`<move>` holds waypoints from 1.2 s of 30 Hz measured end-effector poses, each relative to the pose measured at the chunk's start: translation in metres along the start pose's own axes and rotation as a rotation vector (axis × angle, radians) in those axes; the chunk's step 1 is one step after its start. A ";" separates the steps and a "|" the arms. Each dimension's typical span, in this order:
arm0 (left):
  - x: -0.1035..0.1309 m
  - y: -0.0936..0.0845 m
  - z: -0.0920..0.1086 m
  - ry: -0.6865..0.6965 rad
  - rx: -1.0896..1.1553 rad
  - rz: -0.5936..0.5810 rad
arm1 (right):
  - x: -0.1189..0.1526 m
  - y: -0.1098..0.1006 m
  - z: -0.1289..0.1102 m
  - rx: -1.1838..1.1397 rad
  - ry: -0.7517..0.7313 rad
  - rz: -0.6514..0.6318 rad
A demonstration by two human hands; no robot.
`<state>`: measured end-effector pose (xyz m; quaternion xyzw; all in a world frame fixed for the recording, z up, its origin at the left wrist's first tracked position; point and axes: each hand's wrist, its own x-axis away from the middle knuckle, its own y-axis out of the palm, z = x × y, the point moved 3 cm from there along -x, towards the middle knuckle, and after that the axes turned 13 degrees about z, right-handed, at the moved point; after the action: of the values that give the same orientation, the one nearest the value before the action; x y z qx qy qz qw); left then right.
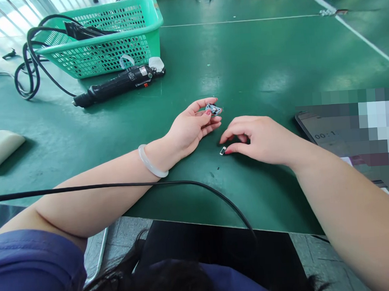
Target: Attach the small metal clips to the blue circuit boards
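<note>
Between the thumb and fingers of my left hand (193, 126) is a small circuit board (214, 109), bluish with dark parts, held just above the green table. My right hand (258, 139) is low over the table to the right, thumb and forefinger apart. Its thumb tip is at the edge of a tiny white-rimmed rectangular piece (223, 150) with a dark middle; whether they touch I cannot tell. A tiny dark speck (218, 168) lies nearer the table's front edge.
A black electric screwdriver (118, 85) lies before a green plastic basket (99, 48) holding dark cabled items. A black cable (118, 185) crosses over my left forearm. On the right lies a phone (325, 131) with a timer display, partly blurred. A pale object (8, 146) sits far left.
</note>
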<state>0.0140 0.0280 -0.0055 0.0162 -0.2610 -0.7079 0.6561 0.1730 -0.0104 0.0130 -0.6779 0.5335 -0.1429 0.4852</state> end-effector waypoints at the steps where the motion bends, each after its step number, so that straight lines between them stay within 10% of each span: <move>1: -0.001 0.000 0.000 0.003 0.002 0.009 | 0.000 0.003 -0.002 -0.003 -0.006 -0.027; 17: 0.000 -0.001 0.001 0.009 -0.020 0.039 | -0.002 -0.002 0.004 0.116 0.140 -0.096; 30: 0.000 -0.001 0.001 0.016 -0.036 0.022 | -0.004 -0.009 0.016 -0.066 0.404 0.199; 36: 0.000 -0.001 0.001 0.018 -0.040 0.025 | -0.005 -0.007 0.013 0.011 0.302 0.303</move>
<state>0.0124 0.0279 -0.0048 0.0065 -0.2410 -0.7046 0.6674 0.1837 0.0005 0.0138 -0.5582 0.6952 -0.1712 0.4192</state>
